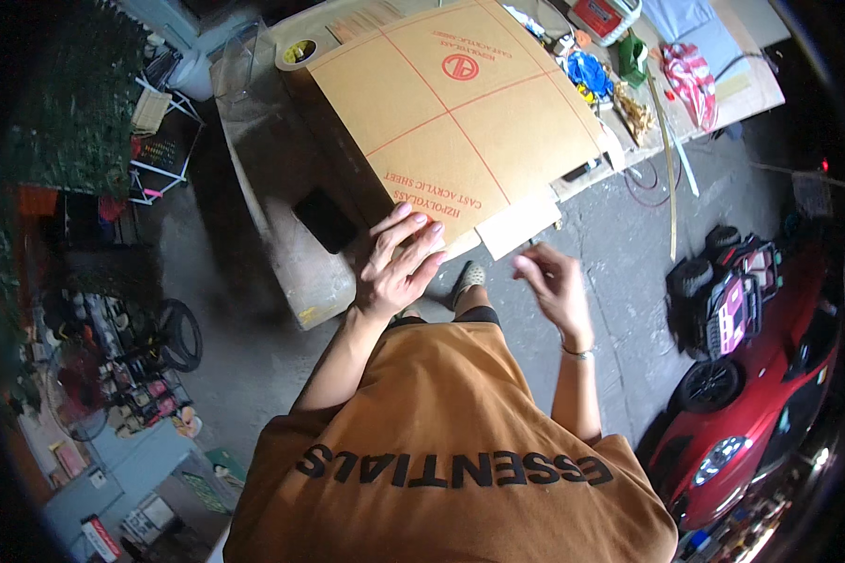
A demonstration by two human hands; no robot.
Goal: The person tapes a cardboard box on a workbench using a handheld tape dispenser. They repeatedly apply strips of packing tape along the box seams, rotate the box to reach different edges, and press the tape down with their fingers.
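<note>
My left hand (398, 271) rests with its fingers spread on the near corner of a large acrylic sheet (415, 105) covered in brown paper with red print. The sheet lies tilted across a worktable (253, 134). A pale rectangular piece (517, 225) juts out past the sheet's near right edge, over the floor. Just off that piece is my right hand (553, 288), its fingers curled and slightly blurred. A thin dark tip shows by these fingers; whether they hold it is unclear. A black smartphone (325, 219) lies on the table left of my left hand.
A tape roll (297, 53) sits at the sheet's far left corner. Several items crowd the table's right side, among them a red-and-white cooler (605, 20) and a striped bag (690, 81). A long wooden strip (665, 169) overhangs the edge. A toy vehicle (729, 295) and red car (753, 429) stand right.
</note>
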